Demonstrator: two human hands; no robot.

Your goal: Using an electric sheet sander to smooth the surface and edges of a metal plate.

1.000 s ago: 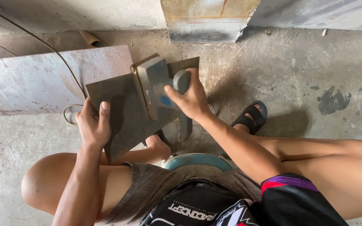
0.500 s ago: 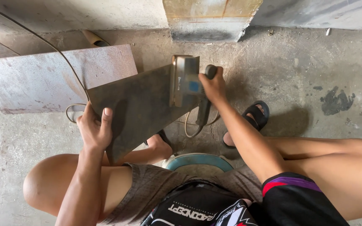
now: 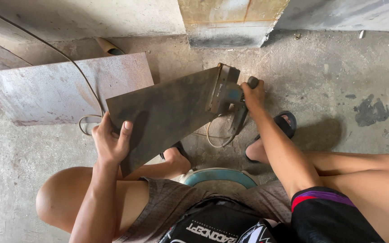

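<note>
While gripped at its near edge by the left hand (image 3: 109, 143), plate (image 3: 163, 112) tilted, sander (image 3: 228, 92) pressed to its far end, clasped in the right hand (image 3: 254, 93).

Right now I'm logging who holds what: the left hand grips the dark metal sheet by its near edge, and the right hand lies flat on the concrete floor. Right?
Not quite. The left hand does grip the dark metal sheet by its near edge, but the right hand is not on the floor: it is wrapped around the handle of a power tool set against the sheet's far edge. The head view shows this.
</note>
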